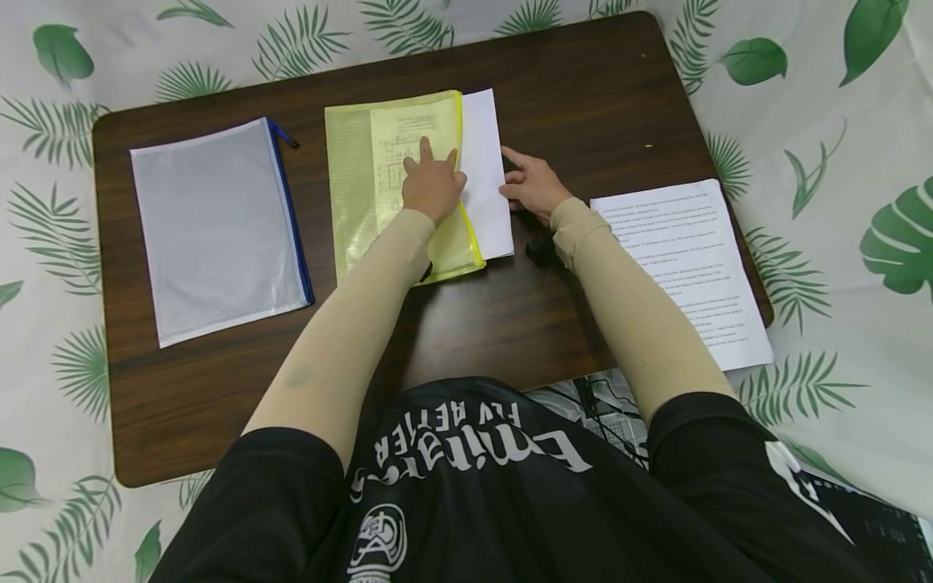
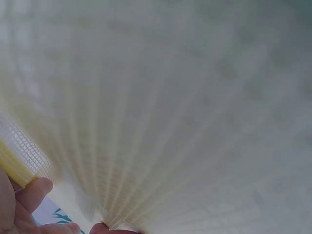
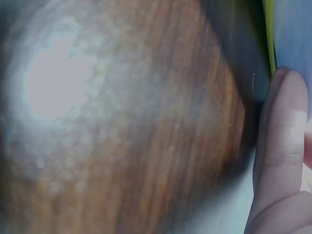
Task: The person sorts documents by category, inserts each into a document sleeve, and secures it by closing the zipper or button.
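Note:
A yellow mesh zip pouch lies on the table, with a printed sheet showing through it. White paper sticks out of its right side, past the yellow zip edge. My left hand is on top of the pouch; thumb and fingers grip the mesh by the zip edge, the index finger stretched forward. Up close in the left wrist view, the mesh fills most of the picture. My right hand touches the outer edge of the white paper with its fingertips, fingers fairly straight; one finger appears in the right wrist view.
At the left of the brown table lies a clear mesh pouch with a blue zip. A stack of printed paper lies at the right edge, partly under my right forearm. Cables show below the table's front edge.

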`<control>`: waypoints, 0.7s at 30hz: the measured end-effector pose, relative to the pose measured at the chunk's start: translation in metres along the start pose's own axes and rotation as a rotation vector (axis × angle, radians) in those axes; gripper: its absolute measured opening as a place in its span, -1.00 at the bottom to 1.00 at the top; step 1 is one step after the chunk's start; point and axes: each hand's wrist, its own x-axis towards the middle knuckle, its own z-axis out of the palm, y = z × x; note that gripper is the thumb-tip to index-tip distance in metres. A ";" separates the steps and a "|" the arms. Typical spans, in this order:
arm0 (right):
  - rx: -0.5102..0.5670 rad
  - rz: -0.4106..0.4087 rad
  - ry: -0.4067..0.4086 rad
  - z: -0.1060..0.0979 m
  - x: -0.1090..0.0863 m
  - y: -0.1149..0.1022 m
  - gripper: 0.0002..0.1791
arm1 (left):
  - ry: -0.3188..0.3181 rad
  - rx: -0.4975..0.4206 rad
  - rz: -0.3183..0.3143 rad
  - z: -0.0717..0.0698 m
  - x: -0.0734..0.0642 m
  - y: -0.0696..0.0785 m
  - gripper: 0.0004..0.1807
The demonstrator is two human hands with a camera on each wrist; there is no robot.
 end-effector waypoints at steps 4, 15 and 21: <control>-0.021 -0.022 -0.003 0.000 0.003 0.003 -0.11 | 0.002 0.008 -0.004 0.001 0.001 0.000 -0.38; -0.034 -0.039 -0.056 0.001 0.000 -0.004 -0.13 | 0.004 -0.001 -0.007 0.003 0.001 0.002 -0.38; -0.019 -0.051 -0.059 0.002 0.013 0.007 -0.14 | 0.005 -0.008 -0.010 0.004 0.002 0.003 -0.38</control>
